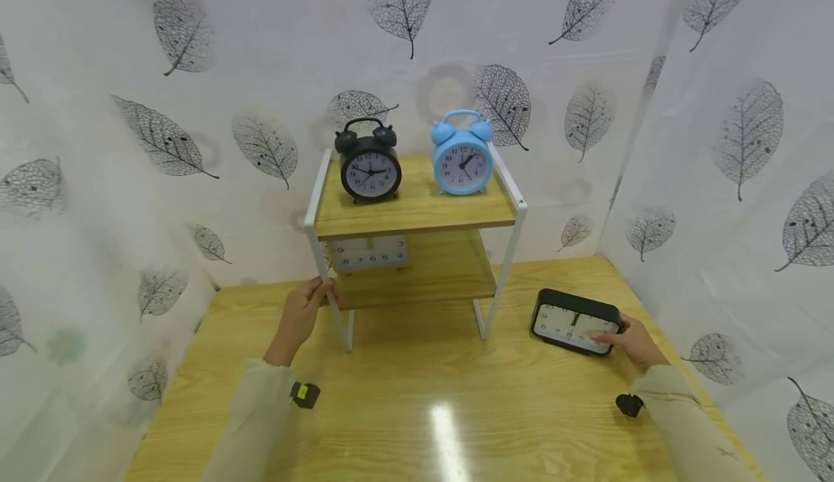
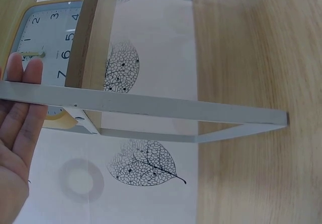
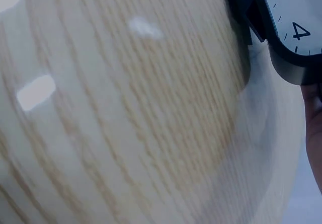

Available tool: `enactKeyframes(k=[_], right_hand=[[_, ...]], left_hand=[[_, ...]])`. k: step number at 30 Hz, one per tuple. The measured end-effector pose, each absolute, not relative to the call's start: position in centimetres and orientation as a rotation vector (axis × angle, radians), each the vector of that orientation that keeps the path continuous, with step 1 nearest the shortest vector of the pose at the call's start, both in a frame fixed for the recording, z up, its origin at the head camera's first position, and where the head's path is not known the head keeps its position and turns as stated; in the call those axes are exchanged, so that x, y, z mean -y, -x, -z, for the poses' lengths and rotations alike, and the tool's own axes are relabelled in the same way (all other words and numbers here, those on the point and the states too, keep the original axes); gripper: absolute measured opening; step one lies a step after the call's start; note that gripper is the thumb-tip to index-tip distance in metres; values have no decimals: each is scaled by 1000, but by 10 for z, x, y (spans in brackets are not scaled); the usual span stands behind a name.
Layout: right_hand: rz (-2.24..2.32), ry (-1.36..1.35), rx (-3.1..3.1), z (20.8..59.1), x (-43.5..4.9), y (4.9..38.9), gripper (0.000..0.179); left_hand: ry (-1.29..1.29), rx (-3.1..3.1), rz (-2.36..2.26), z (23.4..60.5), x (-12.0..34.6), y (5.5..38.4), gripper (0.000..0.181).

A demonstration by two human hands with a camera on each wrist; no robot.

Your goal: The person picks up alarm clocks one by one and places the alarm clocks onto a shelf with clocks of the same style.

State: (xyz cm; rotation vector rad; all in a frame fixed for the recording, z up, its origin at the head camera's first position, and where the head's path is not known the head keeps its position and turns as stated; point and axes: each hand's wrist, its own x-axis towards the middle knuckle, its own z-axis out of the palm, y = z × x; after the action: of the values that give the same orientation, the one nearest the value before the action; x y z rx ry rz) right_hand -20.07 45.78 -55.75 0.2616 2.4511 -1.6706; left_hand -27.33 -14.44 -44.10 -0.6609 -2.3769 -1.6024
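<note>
A two-tier wooden shelf [image 1: 417,214] with white metal legs stands on the table. My left hand [image 1: 305,315] grips its left front leg [image 2: 151,105], fingers passing behind the metal in the left wrist view. On the lower tier sits a yellow-framed rectangular clock [image 1: 370,252], its top hidden by the upper board. My right hand [image 1: 635,343] holds a black rectangular clock [image 1: 575,323] by its right end, thumb across the face and fingers behind. Only a corner of the black clock [image 3: 292,65] and part of my hand show in the right wrist view.
On the upper tier stand a black twin-bell alarm clock [image 1: 371,169] at left and a light-blue twin-bell alarm clock [image 1: 462,160] at right. Leaf-patterned sheeting [image 1: 260,48] surrounds the wooden table [image 1: 384,402] at the back and sides.
</note>
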Motion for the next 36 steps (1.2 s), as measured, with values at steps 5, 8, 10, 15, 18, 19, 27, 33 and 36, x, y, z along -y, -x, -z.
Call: enactKeyframes(k=[5,8,10,15,18,19,27,33,36], right_hand=[[1735,-260,-2413,552,-457,199,98],[1760,-232,-2434,547,-458,198,93],[1757,-222,-2453,543,-458,197,90],[1687,-238,-2481,527,-461,195,96],[1655,-257,-2470,517,-464,195,102],[1646,-256,-2471,514,-465,195,102],[1599,-170,-2570,485,-471,203,76],[1615,-162,-2623,462,-465,207,68],[1648,-172,-2597,449,-461,211,92]], left_hand=[[689,2381,1579,425,140,262,31],[691,2384,1582,422,139,260,31],[694,2379,1591,422,138,260,31],[687,2372,1613,423,139,260,31],[673,2376,1626,424,139,260,31],[668,2378,1626,424,139,261,31],[666,2363,1643,423,140,263,31],[669,2360,1650,424,140,263,32],[666,2356,1659,425,139,263,32]])
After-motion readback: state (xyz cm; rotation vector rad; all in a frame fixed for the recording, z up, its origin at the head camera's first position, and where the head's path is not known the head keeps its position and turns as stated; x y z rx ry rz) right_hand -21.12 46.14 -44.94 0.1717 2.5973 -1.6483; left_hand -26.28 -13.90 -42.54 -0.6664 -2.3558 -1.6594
